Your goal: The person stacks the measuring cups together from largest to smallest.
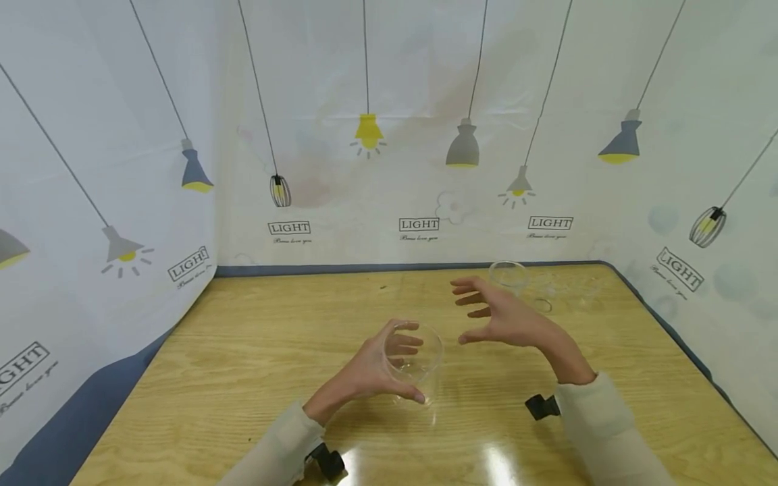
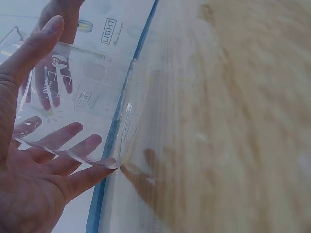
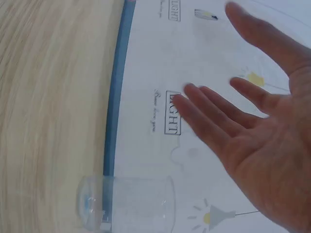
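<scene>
A clear beaker (image 1: 433, 361) with white printed markings is in my left hand (image 1: 371, 368), above the near middle of the wooden table. The thumb lies along its near side, and the fingers show through the transparent wall from behind. In the left wrist view, the beaker (image 2: 99, 80) lies across the palm, its base close to the tabletop. My right hand (image 1: 510, 317) is raised a short way to the right of the beaker, holding nothing. Its fingers and thumb are spread apart, palm facing left, as the right wrist view shows.
At the back right of the table (image 1: 292, 337) stands a clear cylindrical container (image 1: 509, 273). Beside it are several small transparent pieces (image 1: 586, 287) and a thin clear ring (image 1: 542, 306). A white curtain (image 1: 365, 202) printed with lamps encloses the back and sides.
</scene>
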### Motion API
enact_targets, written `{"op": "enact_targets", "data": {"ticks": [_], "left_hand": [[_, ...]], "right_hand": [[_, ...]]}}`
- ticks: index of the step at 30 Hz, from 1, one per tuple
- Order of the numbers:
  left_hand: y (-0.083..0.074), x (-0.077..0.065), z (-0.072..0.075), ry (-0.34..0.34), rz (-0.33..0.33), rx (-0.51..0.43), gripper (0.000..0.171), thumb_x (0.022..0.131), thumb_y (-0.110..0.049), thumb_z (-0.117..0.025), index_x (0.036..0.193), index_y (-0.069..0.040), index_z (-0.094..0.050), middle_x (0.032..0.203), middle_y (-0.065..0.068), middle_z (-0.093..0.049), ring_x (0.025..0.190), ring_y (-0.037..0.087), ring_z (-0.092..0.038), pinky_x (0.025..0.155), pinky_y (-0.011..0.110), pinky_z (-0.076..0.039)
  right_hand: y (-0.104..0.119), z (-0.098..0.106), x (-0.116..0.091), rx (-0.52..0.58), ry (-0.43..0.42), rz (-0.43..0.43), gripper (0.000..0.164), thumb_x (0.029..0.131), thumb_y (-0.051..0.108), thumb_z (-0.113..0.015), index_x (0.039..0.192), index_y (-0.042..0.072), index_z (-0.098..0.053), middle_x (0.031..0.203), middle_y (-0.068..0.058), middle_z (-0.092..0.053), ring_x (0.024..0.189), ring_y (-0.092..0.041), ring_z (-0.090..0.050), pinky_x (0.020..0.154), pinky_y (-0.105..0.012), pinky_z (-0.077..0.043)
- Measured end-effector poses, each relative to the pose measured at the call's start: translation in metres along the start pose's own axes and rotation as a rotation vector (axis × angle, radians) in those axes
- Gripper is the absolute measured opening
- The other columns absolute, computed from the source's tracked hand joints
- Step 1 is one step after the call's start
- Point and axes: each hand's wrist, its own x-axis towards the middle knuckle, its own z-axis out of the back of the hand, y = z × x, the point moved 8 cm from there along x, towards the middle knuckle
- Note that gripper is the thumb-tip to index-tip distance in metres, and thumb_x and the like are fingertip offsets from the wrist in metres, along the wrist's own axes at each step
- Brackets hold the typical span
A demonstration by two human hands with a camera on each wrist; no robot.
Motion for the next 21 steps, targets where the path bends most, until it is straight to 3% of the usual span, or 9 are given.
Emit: {"op": "enact_targets", "data": {"ticks": [9, 14, 21], "left_hand": [[0.002, 0.001, -0.001, 0.002, -0.013, 0.006, 0.111, 0.065, -0.034, -0.101, 0.154, -0.017, -0.036, 0.150, 0.024, -0.054, 0.135, 0.044, -0.057, 0.112, 0.056, -0.048], [0.002, 0.001, 0.000, -0.009, -0.018, 0.003, 0.108, 0.065, -0.035, -0.101, 0.152, -0.022, -0.038, 0.150, 0.023, -0.055, 0.134, 0.043, -0.058, 0.111, 0.056, -0.048], [0.002, 0.000, -0.002, -0.009, -0.022, 0.011, 0.113, 0.066, -0.036, -0.100, 0.155, -0.013, -0.035, 0.150, 0.023, -0.055, 0.134, 0.044, -0.057, 0.111, 0.058, -0.048]], "right_hand": [[-0.015, 0.030, 0.000, -0.051, -0.320, 0.059, 0.081, 0.083, 0.008, -0.087, 0.150, 0.000, -0.042, 0.152, -0.025, -0.046, 0.139, -0.046, -0.050, 0.109, -0.054, -0.050], [-0.017, 0.044, -0.003, -0.111, -0.481, 0.124, 0.083, 0.079, 0.001, -0.089, 0.148, -0.006, -0.042, 0.152, -0.027, -0.042, 0.137, -0.047, -0.048, 0.109, -0.054, -0.047], [-0.029, 0.059, -0.011, -0.261, -0.576, 0.045, 0.093, 0.080, 0.015, -0.090, 0.154, -0.004, -0.038, 0.159, -0.028, -0.038, 0.141, -0.048, -0.044, 0.114, -0.065, -0.039]]}}
